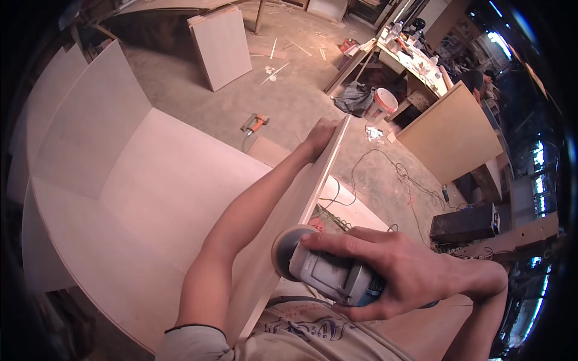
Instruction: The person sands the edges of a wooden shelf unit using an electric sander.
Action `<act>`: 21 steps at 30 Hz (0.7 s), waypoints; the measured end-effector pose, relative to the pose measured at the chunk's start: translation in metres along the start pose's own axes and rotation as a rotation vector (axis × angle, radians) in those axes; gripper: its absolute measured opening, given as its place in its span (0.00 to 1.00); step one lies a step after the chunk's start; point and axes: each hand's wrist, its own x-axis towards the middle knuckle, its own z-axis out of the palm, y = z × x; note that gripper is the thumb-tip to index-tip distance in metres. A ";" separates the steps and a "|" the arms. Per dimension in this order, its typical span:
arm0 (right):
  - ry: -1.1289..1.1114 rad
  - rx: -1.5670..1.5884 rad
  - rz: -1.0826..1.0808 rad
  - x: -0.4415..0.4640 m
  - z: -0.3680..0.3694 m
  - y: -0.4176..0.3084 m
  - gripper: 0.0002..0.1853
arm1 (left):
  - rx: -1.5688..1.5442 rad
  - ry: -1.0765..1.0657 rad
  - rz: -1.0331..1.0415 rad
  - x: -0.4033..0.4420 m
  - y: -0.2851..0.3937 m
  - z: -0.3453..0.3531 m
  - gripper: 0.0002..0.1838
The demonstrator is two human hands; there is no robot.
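My left hand [322,137] is closed around the far end of a long wooden board [295,195] standing on edge in front of me; its fingertips are partly hidden behind the wood. In my right hand [400,268] is a grey power sander [325,274], with the fingers wrapped over its body. The sander's round disc [286,249] meets the narrow edge of the board near my body. My left forearm stretches along the board's left face.
Large pale panels [174,180] form a structure on the left. A nail gun [256,123] lies on the floor, where a cable [400,171] also trails. A white bucket [382,103] stands by a cluttered workbench [415,63]. Another person [478,81] is beyond a leaning panel [451,135].
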 end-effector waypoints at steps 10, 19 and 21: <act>0.102 -0.003 -0.003 0.013 -0.024 0.020 0.47 | 0.074 0.020 0.009 -0.006 0.002 -0.001 0.20; 0.221 -0.070 -0.020 0.023 -0.052 0.043 0.46 | 0.367 -0.041 0.195 -0.004 -0.007 -0.012 0.17; 0.214 -0.051 0.013 0.023 -0.057 0.047 0.47 | 0.486 -0.051 0.284 -0.006 -0.004 -0.013 0.14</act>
